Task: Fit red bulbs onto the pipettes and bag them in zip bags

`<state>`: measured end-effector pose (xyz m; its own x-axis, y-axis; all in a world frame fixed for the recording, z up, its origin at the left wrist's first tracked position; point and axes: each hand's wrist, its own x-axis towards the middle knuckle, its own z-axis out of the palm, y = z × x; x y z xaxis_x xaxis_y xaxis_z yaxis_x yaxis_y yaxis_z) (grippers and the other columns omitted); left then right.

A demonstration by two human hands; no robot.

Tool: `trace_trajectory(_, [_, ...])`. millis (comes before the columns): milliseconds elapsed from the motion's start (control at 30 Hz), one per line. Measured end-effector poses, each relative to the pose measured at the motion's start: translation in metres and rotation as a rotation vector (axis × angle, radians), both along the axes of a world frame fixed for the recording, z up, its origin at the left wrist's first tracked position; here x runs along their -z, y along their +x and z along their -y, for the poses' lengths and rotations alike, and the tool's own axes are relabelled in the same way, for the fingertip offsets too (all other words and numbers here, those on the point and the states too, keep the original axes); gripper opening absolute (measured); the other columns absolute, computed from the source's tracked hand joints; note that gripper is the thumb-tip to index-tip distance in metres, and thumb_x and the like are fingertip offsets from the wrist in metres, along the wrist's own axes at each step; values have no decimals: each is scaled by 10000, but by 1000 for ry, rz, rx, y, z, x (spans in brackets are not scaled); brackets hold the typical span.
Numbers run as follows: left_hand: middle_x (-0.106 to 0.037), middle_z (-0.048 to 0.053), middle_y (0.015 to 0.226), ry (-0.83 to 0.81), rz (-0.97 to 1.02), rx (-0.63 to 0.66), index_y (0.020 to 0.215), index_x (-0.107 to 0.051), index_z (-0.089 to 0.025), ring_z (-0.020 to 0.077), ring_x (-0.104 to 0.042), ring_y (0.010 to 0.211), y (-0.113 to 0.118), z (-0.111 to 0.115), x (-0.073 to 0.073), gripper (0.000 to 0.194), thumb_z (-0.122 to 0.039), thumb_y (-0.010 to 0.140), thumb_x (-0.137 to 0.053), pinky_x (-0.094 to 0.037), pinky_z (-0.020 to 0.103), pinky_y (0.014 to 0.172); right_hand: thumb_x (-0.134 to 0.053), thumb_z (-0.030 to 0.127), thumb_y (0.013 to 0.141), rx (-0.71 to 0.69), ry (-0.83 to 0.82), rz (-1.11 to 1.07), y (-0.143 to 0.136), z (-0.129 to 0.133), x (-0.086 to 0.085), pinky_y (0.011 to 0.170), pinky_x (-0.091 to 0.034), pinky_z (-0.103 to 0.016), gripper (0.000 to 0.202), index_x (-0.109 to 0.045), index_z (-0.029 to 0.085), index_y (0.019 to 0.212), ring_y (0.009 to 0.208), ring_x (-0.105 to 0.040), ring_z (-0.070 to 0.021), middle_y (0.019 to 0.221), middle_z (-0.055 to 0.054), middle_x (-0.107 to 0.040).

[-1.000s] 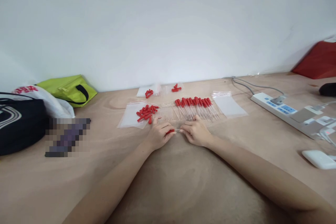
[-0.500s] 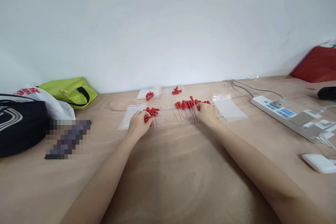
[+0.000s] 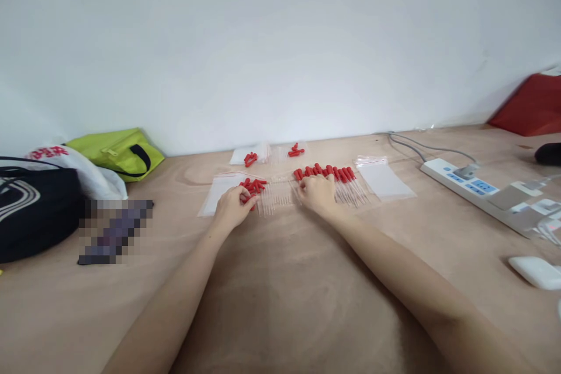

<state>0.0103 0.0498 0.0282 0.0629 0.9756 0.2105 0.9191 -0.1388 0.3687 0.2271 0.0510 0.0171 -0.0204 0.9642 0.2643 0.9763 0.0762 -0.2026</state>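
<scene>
My left hand (image 3: 234, 206) has its fingers curled at the edge of a pile of loose red caps (image 3: 254, 185); what they hold, if anything, is too small to make out. My right hand (image 3: 318, 190) is over the left part of a row of clear droppers with red bulbs (image 3: 346, 175), fingers bent down and their tips partly hidden. Between the hands lie thin clear tubes (image 3: 266, 201). A clear plastic bag (image 3: 218, 190) lies partly behind my left hand, and another bag (image 3: 388, 180) is right of the droppers.
Further back are red caps (image 3: 250, 159) on a bag and a smaller red group (image 3: 296, 151). A power strip (image 3: 464, 190) with cables and a white case (image 3: 535, 272) are at right. At left sit a green bag (image 3: 118, 152), a black bag (image 3: 39, 210) and a blurred-out dark object (image 3: 116, 234).
My right hand has moved left along the row, uncovering the droppers at its right end. My left hand has stayed beside the pile of red caps.
</scene>
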Motion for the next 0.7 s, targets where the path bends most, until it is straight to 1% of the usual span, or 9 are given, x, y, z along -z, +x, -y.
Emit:
trace_trajectory(100, [-566, -11, 672, -82, -4, -4, 706, -490, -193, 154, -548, 644, 0, 2, -3, 370, -479, 575, -684, -383, 233, 566, -417, 305, 787, 17, -81, 27, -16, 0, 1, 776, -234, -370, 289, -651, 138, 813, 829, -552, -224, 864, -140, -652])
trace_trajectory(167, [-568, -17, 657, -115, -3, 0, 713, -478, -196, 155, -551, 635, -1, 2, -2, 396, -478, 547, -701, -385, 233, 562, -428, 285, 785, 54, -125, 28, -22, -2, 2, 787, -233, -373, 285, -655, 115, 821, 820, -563, -228, 855, -163, -652])
trace_trajectory(267, [-583, -9, 649, -124, 20, -3, 692, -476, -194, 154, -564, 635, -2, 2, 0, 270, -386, 634, -656, -397, 239, 577, -417, 200, 784, 62, -152, 31, -27, -5, 2, 785, -234, -381, 268, -654, 92, 849, 816, -578, -238, 852, -183, -653])
trace_trajectory(333, [-597, -4, 651, -129, 15, -15, 699, -485, -192, 155, -571, 628, -2, 2, -2, 192, -315, 667, -629, -397, 243, 575, -398, 139, 778, 61, -162, 44, -29, -7, 2, 773, -237, -386, 270, -648, 81, 862, 822, -584, -249, 845, -190, -653])
trace_trajectory(433, [-614, 1, 648, -150, -37, -53, 744, -516, -189, 168, -576, 617, -2, 5, -10, 149, -269, 670, -618, -385, 249, 550, -383, 114, 782, 78, -167, 51, -31, -7, 1, 764, -241, -386, 268, -633, 64, 867, 836, -582, -262, 838, -196, -649])
trace_trajectory(500, [-620, 8, 655, -139, -71, -69, 802, -549, -183, 181, -581, 627, -1, 7, -18, 147, -254, 684, -597, -384, 256, 546, -379, 130, 793, 81, -118, 53, -28, -4, 1, 766, -241, -386, 258, -610, 56, 879, 850, -571, -269, 854, -203, -639])
trace_trajectory(533, [-623, 14, 665, -127, -81, -56, 836, -565, -179, 186, -582, 636, -1, 7, -20, 153, -245, 699, -577, -389, 261, 550, -376, 138, 798, 72, -76, 53, -25, -1, 2, 765, -243, -386, 251, -595, 56, 890, 852, -564, -270, 866, -204, -632])
trace_trajectory(600, [-623, 31, 710, -84, -87, 28, 878, -594, -169, 191, -583, 671, 3, 8, -21, 168, -219, 731, -530, -410, 272, 581, -357, 152, 812, 26, 16, 45, -14, 6, 5, 754, -250, -380, 240, -560, 65, 908, 838, -553, -263, 886, -194, -618])
trace_trajectory(700, [-593, 55, 780, 24, -55, 228, 835, -629, -157, 186, -572, 740, 15, 11, -13, 162, -183, 757, -489, -444, 283, 651, -307, 160, 842, -143, 117, -9, 7, 21, 15, 742, -271, -360, 235, -519, 91, 912, 776, -537, -223, 886, -150, -603])
